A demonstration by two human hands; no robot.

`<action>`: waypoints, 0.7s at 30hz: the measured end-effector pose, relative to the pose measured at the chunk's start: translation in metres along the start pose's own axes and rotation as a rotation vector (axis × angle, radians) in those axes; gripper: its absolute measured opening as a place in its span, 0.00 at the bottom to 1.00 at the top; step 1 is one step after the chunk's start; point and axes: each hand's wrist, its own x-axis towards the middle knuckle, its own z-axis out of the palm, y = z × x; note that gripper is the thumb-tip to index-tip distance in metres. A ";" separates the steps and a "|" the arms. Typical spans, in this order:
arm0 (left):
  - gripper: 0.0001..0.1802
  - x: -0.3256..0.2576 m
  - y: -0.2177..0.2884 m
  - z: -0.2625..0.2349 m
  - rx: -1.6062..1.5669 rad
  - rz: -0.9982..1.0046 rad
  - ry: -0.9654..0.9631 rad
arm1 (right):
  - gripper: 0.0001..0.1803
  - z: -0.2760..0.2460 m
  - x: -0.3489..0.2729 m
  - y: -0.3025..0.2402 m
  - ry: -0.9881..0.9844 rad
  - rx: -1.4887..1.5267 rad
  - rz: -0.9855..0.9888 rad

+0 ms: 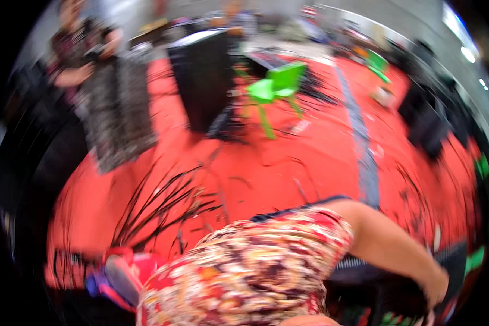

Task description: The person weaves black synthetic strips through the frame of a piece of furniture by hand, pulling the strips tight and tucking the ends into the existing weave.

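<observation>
My right arm comes out of a short patterned sleeve and reaches down to the lower right. My right hand (436, 290) is at its end, beside a dark panel-like object (452, 266) near the picture's lower edge. Motion blur smears its fingers, so I cannot make out whether they grip that object. My left hand does not show. A small patch of skin lies at the very bottom, and I cannot tell what part it is.
Bundles of black strips (157, 204) lie on the red floor covering (288, 174). A green chair (274, 87) stands beyond, beside a tall black box-like object (201, 81). At the far left a person (76, 60) holds a dark grey panel (117, 103). A grey stripe (358, 130) crosses the floor.
</observation>
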 end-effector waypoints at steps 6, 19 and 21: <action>0.09 -0.040 0.050 -0.085 -0.250 -0.114 0.209 | 0.13 0.019 0.011 0.020 -0.042 0.225 0.106; 0.10 -0.043 0.079 -0.102 -0.996 -0.779 0.506 | 0.14 0.019 0.031 0.038 -0.225 0.745 0.288; 0.12 -0.052 0.080 -0.105 -0.768 -0.823 0.470 | 0.14 0.022 0.032 0.040 -0.234 0.797 0.359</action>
